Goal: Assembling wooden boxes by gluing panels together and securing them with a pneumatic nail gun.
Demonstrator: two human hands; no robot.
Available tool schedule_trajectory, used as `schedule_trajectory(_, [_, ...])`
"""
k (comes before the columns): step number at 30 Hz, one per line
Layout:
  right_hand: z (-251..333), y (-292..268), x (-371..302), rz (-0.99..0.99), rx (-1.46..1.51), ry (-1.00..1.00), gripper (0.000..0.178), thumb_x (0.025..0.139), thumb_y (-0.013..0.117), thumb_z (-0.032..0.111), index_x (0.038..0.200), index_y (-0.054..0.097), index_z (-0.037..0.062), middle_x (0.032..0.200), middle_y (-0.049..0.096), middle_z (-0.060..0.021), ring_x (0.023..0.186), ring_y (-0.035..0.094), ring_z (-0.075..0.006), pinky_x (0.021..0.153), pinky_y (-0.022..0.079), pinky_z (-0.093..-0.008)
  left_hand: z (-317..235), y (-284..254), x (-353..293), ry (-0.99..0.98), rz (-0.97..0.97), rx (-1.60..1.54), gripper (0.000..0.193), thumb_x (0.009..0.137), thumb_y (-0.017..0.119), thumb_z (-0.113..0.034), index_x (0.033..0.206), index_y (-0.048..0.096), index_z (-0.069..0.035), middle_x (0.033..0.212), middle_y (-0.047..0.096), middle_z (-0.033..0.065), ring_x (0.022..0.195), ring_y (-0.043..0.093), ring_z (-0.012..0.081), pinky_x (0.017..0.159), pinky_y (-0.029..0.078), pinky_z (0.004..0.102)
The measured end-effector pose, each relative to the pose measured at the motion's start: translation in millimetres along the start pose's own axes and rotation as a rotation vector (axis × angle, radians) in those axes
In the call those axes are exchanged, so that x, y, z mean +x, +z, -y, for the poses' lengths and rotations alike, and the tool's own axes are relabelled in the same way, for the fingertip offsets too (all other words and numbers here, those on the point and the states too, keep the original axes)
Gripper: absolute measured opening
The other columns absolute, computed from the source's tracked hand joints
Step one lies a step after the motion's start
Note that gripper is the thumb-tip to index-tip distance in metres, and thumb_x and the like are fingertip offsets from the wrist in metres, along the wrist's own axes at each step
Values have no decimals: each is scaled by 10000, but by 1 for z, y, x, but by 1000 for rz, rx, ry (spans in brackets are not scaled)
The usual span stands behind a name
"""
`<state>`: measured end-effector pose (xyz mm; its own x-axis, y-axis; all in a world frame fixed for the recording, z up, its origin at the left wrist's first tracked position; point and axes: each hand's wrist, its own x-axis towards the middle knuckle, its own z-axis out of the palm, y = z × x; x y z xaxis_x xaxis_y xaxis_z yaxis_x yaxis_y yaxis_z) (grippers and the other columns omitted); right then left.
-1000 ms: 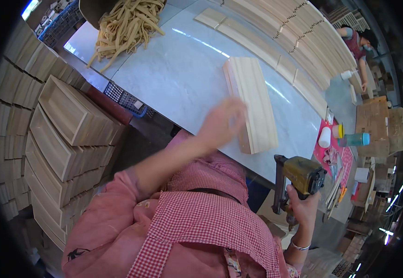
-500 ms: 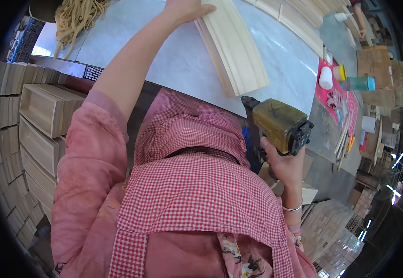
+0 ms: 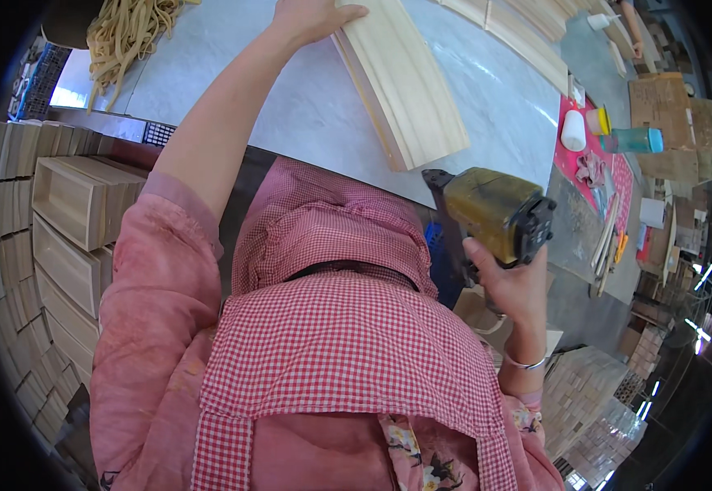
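Note:
My left hand (image 3: 311, 16) reaches far out over the grey table (image 3: 290, 106) and rests flat on the far end of a stack of pale wooden boards (image 3: 409, 86) that lies along the table. My right hand (image 3: 511, 282) is held up near my chest, off the table's near edge, gripping the handle of a worn yellow nail gun (image 3: 495, 213) whose nose points toward the boards. My pink checked apron fills the lower middle of the view.
A pile of thin tan strips (image 3: 131, 33) lies at the table's far left. Stacked open wooden boxes (image 3: 69, 204) stand on my left. More boards (image 3: 528, 37) lie far right, with a white cup (image 3: 573, 129) and a teal bottle (image 3: 634, 141) on a red mat.
My view has tipped down toward my body. My left arm has stretched farther out along the boards, and my right hand has lifted the nail gun up beside my chest.

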<state>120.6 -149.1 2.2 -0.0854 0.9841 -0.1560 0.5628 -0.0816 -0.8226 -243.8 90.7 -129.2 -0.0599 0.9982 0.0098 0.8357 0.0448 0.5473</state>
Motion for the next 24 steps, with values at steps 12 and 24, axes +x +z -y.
schedule_trajectory(12, [10, -22, 9, 72, -126, 80, 303, 800, 833, 105, 1005, 696, -71, 890, 752, -114, 682, 657, -174, 609, 534, -291, 15, -6, -2, -59, -71, -180, 452, 817, 689, -331, 1065, 713, 46, 1011, 712, 211, 900, 663, 354, 824, 536, 406])
schedule_trajectory(24, [24, -15, 25, 154, -157, 23, 412, 824, 847, 140, 1119, 611, -25, 784, 659, -66, 500, 517, -103, 436, 405, -230, 26, 6, 7, -89, -142, -311, 364, 812, 660, -263, 989, 732, 46, 900, 736, 172, 796, 670, 305, 742, 537, 371])
